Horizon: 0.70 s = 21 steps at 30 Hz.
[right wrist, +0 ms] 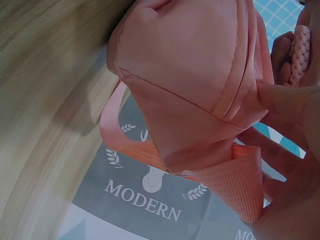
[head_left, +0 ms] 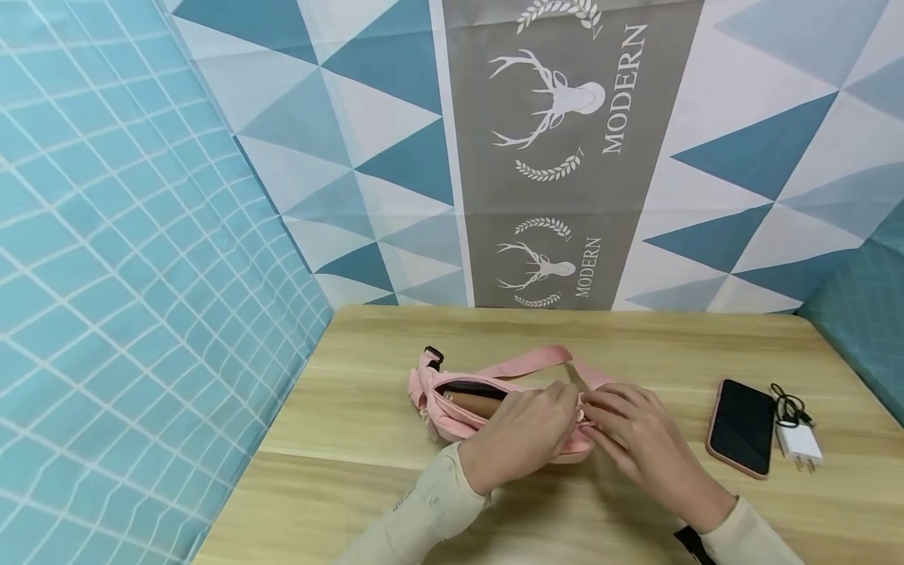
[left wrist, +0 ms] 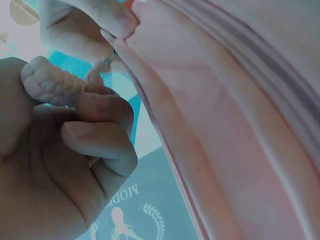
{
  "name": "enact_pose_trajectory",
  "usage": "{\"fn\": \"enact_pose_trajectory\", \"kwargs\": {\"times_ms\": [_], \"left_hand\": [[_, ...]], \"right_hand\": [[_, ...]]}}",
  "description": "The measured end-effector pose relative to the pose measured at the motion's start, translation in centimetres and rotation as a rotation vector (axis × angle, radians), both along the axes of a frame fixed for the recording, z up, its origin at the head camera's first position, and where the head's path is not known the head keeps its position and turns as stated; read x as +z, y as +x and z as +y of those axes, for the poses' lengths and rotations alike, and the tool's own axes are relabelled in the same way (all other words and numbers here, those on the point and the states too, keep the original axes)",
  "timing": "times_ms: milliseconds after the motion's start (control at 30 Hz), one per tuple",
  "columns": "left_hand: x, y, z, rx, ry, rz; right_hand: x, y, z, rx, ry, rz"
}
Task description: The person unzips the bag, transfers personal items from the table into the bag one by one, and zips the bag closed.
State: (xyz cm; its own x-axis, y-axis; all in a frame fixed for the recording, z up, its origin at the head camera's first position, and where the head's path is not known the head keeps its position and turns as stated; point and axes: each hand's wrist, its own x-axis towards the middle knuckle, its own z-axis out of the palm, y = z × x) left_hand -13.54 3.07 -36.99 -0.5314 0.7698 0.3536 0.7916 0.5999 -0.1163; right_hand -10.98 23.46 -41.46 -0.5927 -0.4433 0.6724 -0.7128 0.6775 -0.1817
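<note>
Clamps curled fingers of the left hand (head_left: 526,431) round the braided cord (left wrist: 54,84), and pinches the pink bag (right wrist: 185,60) by its edge with fingertips of the right hand (head_left: 641,433)!

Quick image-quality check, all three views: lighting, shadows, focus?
Head: fairly even light, soft shadow on the table, MODERN lettering readable; left wrist: hazy with a bluish cast, left hand dim, pink bag soft in close-up; right wrist: dim upper left, shadow on the table beside the bag, lettering readable.
</note>
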Motion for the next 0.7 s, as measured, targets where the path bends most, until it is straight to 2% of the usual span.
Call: {"fn": "enact_pose_trajectory", "kwargs": {"times_ms": [167, 333, 700], "left_hand": [[0.0, -0.4, -1.2, 0.025, -0.021, -0.021], [0.3, -0.9, -2.5, 0.07, -0.013, -0.059], [0.1, -1.5, -5.4, 0.142, 0.015, -0.065]], "right_hand": [[-0.2, -0.1, 0.0, 0.006, 0.001, -0.011], [-0.3, -0.4, 0.3, -0.034, 0.017, -0.013], [-0.3, -0.6, 0.8, -0.057, 0.039, -0.033]]}}
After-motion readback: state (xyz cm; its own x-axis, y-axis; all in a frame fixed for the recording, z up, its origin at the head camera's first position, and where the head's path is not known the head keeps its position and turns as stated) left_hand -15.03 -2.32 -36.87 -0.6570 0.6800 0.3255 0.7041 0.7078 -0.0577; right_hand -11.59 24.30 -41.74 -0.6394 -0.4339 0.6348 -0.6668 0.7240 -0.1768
